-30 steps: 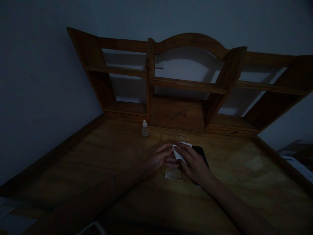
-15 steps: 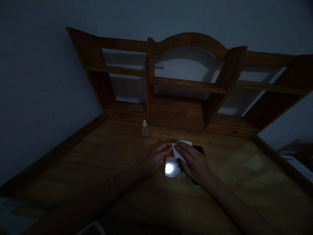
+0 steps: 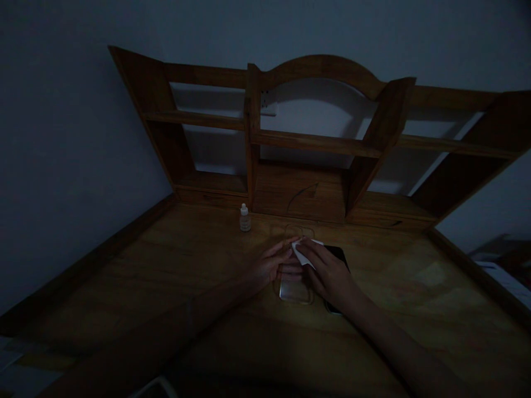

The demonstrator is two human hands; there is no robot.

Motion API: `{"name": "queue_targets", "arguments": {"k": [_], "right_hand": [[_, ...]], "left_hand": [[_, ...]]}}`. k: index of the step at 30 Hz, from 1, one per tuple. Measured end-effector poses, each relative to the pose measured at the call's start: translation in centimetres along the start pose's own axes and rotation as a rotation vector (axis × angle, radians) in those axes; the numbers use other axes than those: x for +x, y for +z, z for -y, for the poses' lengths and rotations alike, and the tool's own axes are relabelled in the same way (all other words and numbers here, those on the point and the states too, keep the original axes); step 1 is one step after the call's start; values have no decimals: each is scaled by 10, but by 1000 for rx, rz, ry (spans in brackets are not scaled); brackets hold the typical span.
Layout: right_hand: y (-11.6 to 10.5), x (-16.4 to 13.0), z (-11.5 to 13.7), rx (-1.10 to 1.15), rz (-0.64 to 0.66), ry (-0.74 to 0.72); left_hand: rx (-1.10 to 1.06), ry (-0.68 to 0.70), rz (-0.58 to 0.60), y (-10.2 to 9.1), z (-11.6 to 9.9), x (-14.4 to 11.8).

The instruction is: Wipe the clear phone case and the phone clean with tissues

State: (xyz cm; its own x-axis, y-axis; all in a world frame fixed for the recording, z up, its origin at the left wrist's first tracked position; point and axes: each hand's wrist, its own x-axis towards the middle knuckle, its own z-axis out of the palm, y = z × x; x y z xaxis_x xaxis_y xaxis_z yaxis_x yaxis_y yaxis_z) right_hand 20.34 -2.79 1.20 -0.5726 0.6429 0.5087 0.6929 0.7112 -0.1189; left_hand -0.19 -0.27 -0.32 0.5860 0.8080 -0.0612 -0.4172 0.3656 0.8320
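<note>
The room is dim. A clear phone case (image 3: 295, 290) lies flat on the wooden desk (image 3: 191, 265). My left hand (image 3: 269, 267) rests on the case's left edge with its fingers spread. My right hand (image 3: 327, 273) presses a small white cloth (image 3: 299, 250) onto the upper part of the case. A black phone (image 3: 339, 257) lies on the desk to the right of the case, partly hidden under my right hand.
A small white dropper bottle (image 3: 245, 218) stands near the desk's back, left of my hands. A wooden shelf unit (image 3: 315, 141) runs along the back against the wall. Something pale shows at the bottom left corner (image 3: 25, 378).
My right hand has slid the cloth slightly up the case. A bright glare on the case half a second ago is gone. The view has shifted a little.
</note>
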Motion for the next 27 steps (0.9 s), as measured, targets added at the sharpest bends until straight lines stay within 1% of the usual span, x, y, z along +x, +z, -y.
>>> {"name": "queue_targets", "arguments": {"k": [2,6,9,11,14,16,18,24,27], "right_hand": [[0,-1,-1,10,-7,21],[1,-1,-1,17,-18,16],[0,-1,-1,-19,0,20],[-1,-1,-1,-47,-2,9],[-3,-1,-1,-55,-16,-3],[-5,0,0,-49,-13,8],[-5,1,0,-46,-10,17],[-7,4,1,-41,-7,12],[-10,6,2,-38,-4,1]], "left_hand": [[0,-6,6,-2,1,0],[-13,-8,-17,-3,2,2],[-43,37,-30,2,1,3],[-56,67,-62,6,-1,2],[-44,29,-107,12,-5,0],[-32,-10,-98,12,-6,-2],[-25,-14,-78,11,-6,-2],[35,46,-29,7,-2,-1],[69,52,-11,7,-3,-2]]}}
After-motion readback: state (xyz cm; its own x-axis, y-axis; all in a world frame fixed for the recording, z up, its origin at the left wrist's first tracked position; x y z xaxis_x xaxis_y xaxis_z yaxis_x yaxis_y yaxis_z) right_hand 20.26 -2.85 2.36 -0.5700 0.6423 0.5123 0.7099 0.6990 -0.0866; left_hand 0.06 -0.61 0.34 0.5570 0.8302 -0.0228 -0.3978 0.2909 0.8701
